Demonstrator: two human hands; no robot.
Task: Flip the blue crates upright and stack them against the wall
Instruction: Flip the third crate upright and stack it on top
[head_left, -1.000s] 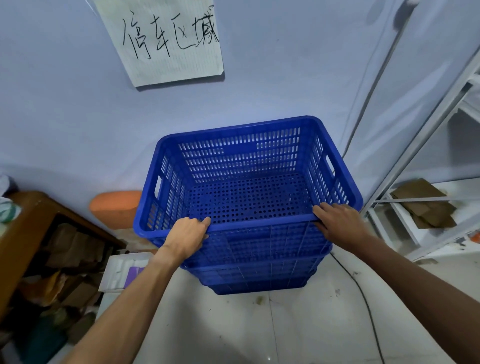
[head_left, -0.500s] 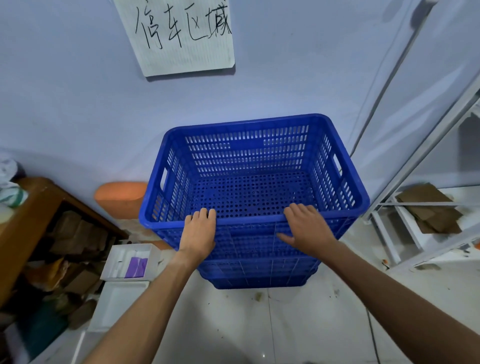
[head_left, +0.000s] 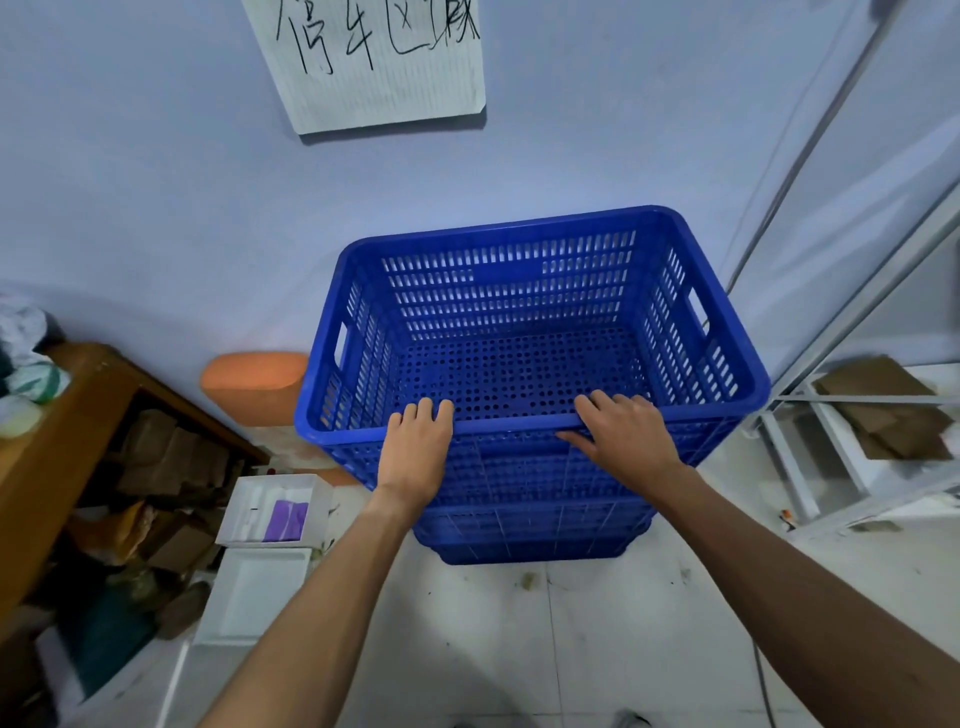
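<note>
1. Top crate (head_left: 509, 224): blue, perforated, upright with its open side up. It sits nested on a stack of lower crates (head_left: 535, 540) of the same kind; at least two rims show beneath it.
2. The stack stands on the floor (head_left: 519, 649), its far side near the wall (head_left: 156, 208). Contact with the wall cannot be confirmed.
3. Left hand (head_left: 418, 447): palm flat against the near wall of the top crate, fingers together and nearly straight, tips resting on the near rim. It grips nothing.
4. Right hand (head_left: 623, 436): laid on the same rim to the right, fingers spread and extended over the edge, thumb against the outer wall below. It presses rather than grasps.
5. Both hands sit near the middle of the rim, apart from each other.
6. Surroundings: a paper sign (head_left: 384, 57) with handwritten characters hangs on the wall above the stack. An orange object (head_left: 254, 382) lies just left of the stack at the wall's base. A wooden cabinet (head_left: 57, 431) stands at far left, with a white box (head_left: 275, 512) between it and the crates. A metal rack (head_left: 857, 312) at right carries cardboard (head_left: 883, 405).
</note>
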